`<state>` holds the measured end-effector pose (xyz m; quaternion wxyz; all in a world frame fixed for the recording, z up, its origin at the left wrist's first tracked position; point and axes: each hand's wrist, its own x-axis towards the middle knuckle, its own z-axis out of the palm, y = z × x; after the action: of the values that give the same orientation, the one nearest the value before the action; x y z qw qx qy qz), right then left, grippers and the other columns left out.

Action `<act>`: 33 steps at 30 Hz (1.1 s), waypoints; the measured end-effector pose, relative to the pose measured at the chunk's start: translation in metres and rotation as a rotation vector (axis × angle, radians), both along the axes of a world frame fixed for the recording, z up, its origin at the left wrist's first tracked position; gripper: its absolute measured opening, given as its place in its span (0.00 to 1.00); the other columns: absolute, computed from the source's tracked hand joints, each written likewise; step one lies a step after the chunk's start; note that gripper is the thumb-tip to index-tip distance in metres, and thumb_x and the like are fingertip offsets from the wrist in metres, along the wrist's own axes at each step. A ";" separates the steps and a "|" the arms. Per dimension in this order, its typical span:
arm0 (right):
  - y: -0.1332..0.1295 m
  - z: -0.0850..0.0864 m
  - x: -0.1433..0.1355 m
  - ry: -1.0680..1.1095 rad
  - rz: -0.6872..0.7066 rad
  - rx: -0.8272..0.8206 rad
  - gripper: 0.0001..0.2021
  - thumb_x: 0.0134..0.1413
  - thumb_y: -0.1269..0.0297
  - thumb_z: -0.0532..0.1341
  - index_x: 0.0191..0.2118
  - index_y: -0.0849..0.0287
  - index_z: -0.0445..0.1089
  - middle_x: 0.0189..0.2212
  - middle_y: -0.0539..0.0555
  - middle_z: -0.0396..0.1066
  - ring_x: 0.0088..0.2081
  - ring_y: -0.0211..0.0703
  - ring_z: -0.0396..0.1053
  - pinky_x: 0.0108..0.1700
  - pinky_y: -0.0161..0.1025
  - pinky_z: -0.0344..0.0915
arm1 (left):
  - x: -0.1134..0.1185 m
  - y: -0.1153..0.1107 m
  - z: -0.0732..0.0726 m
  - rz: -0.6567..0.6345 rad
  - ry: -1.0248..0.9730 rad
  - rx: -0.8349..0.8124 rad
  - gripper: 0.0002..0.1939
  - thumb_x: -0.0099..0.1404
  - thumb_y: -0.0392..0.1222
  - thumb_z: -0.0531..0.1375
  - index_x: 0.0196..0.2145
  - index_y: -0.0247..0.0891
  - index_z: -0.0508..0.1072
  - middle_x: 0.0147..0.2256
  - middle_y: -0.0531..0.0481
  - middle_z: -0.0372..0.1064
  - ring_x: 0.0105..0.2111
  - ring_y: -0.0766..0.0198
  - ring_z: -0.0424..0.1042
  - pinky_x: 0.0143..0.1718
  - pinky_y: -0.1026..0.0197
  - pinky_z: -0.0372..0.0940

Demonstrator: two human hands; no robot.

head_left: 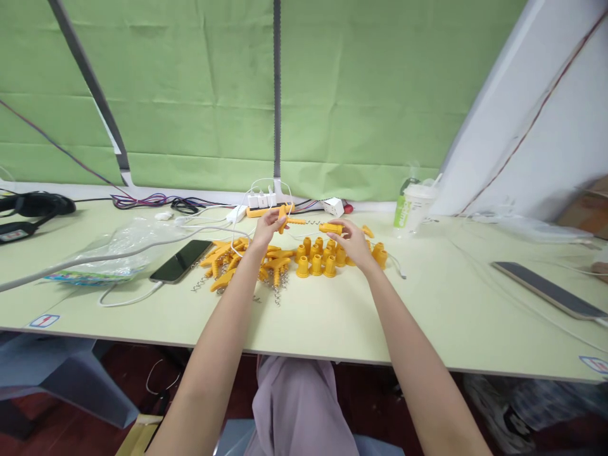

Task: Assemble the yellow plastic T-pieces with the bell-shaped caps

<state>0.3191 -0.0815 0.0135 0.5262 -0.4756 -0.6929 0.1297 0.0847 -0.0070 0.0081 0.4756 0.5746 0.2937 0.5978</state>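
Note:
My left hand [268, 227] grips a yellow corkscrew [297, 221] by its T-shaped handle, with the metal spiral pointing right. Opposite it, my right hand [350, 239] is closed on a yellow plastic sleeve [330, 228], held sideways. The spiral's tip is close to the sleeve's left end; whether they touch I cannot tell. Beneath my left forearm lies a pile of yellow corkscrews [223, 278] with their spirals showing. Several more yellow sleeves [316, 265] stand upright in a cluster below and between my hands, partly hidden by the right one.
Left of the pile are a phone [181, 261] on a cable and a clear plastic bag [118, 250]. A power strip [259, 211] sits at the back. To the right stand a lidded cup [415, 209] and another phone [546, 289]. Headphones [35, 212] lie far left.

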 end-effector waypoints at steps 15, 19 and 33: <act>0.002 -0.010 -0.009 -0.017 -0.011 -0.041 0.14 0.46 0.58 0.61 0.42 0.52 0.66 0.42 0.51 0.69 0.33 0.41 0.65 0.37 0.42 0.63 | 0.018 -0.009 -0.004 -0.083 0.079 0.013 0.26 0.45 0.50 0.68 0.38 0.34 0.68 0.30 0.48 0.73 0.25 0.62 0.73 0.27 0.62 0.62; 0.001 -0.010 -0.010 0.063 0.058 -0.111 0.14 0.45 0.55 0.62 0.38 0.53 0.65 0.35 0.50 0.69 0.31 0.40 0.65 0.35 0.41 0.64 | 0.014 -0.009 -0.004 -0.106 0.088 0.027 0.24 0.46 0.49 0.68 0.38 0.33 0.70 0.32 0.45 0.73 0.27 0.61 0.74 0.29 0.61 0.62; -0.001 -0.008 -0.009 0.001 -0.027 -0.126 0.15 0.48 0.47 0.59 0.37 0.52 0.68 0.27 0.49 0.70 0.25 0.41 0.66 0.33 0.43 0.65 | 0.013 -0.011 0.000 -0.088 0.094 0.082 0.23 0.47 0.49 0.68 0.36 0.33 0.69 0.32 0.43 0.74 0.31 0.57 0.75 0.26 0.63 0.60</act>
<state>0.3099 -0.0822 0.0056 0.4973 -0.5169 -0.6767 0.1661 0.0981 -0.0180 0.0078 0.4630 0.6336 0.2655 0.5601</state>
